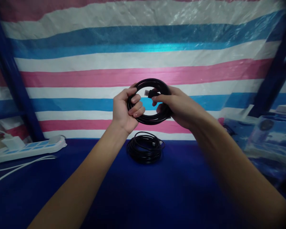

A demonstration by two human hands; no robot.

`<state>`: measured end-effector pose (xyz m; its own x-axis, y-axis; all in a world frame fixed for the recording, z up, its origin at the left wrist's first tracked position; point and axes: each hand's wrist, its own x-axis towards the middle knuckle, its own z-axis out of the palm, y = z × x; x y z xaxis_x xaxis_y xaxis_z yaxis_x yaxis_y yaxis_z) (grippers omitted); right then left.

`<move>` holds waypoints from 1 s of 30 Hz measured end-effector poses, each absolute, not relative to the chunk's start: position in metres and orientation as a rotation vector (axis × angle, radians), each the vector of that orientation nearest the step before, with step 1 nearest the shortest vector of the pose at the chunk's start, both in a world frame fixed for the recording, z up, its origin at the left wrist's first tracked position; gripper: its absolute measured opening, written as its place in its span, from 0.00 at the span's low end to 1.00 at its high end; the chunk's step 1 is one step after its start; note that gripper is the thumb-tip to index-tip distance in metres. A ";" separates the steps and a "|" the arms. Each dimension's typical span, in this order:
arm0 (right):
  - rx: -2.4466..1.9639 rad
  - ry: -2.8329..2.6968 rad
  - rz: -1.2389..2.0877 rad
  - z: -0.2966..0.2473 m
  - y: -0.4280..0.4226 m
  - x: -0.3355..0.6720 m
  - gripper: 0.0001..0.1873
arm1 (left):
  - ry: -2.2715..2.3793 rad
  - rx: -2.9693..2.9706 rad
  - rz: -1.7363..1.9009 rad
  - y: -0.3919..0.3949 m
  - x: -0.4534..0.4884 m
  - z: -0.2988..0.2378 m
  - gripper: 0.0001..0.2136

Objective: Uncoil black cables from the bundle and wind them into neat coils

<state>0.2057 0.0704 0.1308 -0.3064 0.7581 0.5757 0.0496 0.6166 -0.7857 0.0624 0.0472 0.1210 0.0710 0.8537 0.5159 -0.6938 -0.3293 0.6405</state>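
A coiled black cable (150, 122) is held up in front of me, its loops bundled into a ring. My left hand (126, 106) wraps its fingers round the ring's left side. On the right side, my right hand (173, 103) grips the loops, with thumb and fingertips at the cable's plug (149, 93). That plug has a black housing and a silver metal end pointing left inside the ring. Below the hands, a second coil of thinner black cable (145, 156) lies on the blue table, with a small light connector showing at its right.
At the left, a white power strip (38, 148) holds a white charger (13, 142), and white cords (26, 163) run along the blue table (143, 190). Clear plastic containers (271, 133) stand at the right. A striped sheet (143, 35) hangs behind, between dark blue posts.
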 end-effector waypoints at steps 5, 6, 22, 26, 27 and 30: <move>-0.532 -1.870 0.927 0.126 0.074 0.207 0.09 | 0.406 1.055 1.639 0.046 0.065 0.123 0.16; -0.497 -1.881 0.972 0.127 0.073 0.207 0.10 | 0.429 1.056 1.644 0.046 0.067 0.122 0.16; -0.420 -1.698 0.664 0.127 0.074 0.203 0.15 | 0.418 1.363 1.671 0.034 0.069 0.125 0.06; -0.520 -1.796 0.484 0.126 0.076 0.203 0.15 | 0.508 1.449 1.804 0.032 0.073 0.125 0.11; -0.501 -1.826 0.535 0.127 0.075 0.205 0.16 | 0.517 1.443 1.816 0.031 0.073 0.126 0.11; -0.461 -1.874 0.794 0.130 0.073 0.212 0.17 | 0.510 1.380 1.823 0.030 0.069 0.130 0.10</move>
